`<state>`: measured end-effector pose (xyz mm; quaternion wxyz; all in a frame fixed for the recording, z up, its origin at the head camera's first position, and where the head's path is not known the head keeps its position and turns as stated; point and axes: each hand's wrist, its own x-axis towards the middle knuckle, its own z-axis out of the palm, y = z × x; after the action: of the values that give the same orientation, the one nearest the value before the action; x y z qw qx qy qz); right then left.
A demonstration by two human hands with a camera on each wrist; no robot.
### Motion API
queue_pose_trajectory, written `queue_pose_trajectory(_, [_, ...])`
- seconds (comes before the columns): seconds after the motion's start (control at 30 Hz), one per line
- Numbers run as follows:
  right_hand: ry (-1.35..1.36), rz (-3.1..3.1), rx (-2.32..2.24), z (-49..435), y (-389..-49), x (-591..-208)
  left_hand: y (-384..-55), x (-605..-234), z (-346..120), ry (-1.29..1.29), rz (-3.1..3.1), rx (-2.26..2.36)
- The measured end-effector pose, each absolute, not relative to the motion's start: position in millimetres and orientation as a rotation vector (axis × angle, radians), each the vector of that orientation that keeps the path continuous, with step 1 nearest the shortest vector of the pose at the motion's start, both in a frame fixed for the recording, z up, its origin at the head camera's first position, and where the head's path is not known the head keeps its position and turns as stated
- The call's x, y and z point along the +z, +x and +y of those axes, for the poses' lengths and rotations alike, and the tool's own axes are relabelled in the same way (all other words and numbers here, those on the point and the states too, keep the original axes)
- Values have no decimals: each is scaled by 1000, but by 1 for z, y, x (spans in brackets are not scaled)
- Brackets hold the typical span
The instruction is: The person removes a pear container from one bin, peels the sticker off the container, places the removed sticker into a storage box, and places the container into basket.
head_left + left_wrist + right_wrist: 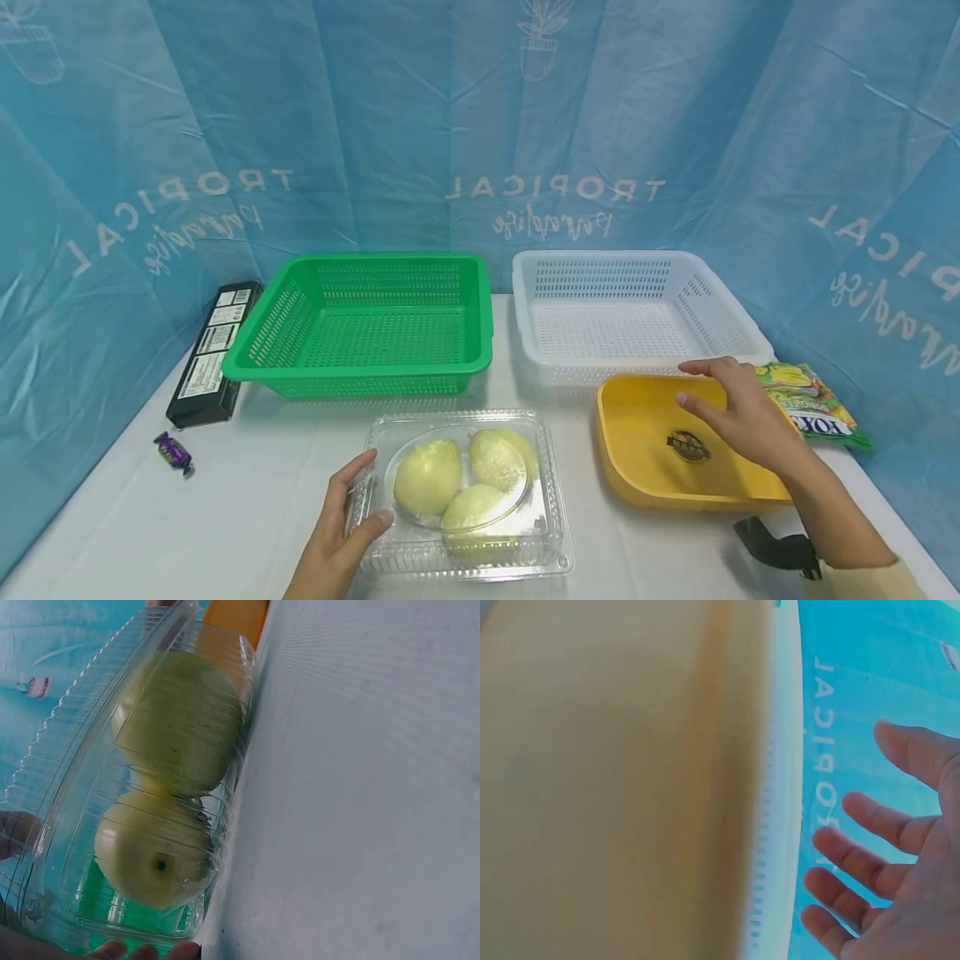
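Observation:
A clear plastic clamshell box [467, 492] with three pale yellow-green fruits [427, 477] lies on the white table near the front. My left hand [347, 525] holds its left edge, thumb on the lid and fingers under the rim. The left wrist view shows the box [142, 787] from the side with two fruits [154, 855] inside. My right hand [738, 412] hovers with fingers spread and straight over the yellow tray [637, 450], holding nothing. In the right wrist view the hand [896, 862] is empty beside the blurred tray [622, 780].
A green basket [367, 321] and a white basket [626, 312] stand side by side at the back. A black box [213, 354] and a purple wrapped candy [174, 452] lie at the left. A snack bag [813, 404] lies right of the tray. Blue cloth walls surround the table.

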<state>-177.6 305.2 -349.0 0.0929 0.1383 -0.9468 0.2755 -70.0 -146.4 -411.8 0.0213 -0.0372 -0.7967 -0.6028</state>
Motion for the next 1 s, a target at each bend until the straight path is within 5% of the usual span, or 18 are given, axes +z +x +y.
queue_pose_trajectory(1.0, [242,-2785,777,327,-212,-330,-70,-413,-147,-122,-2470,-1844])
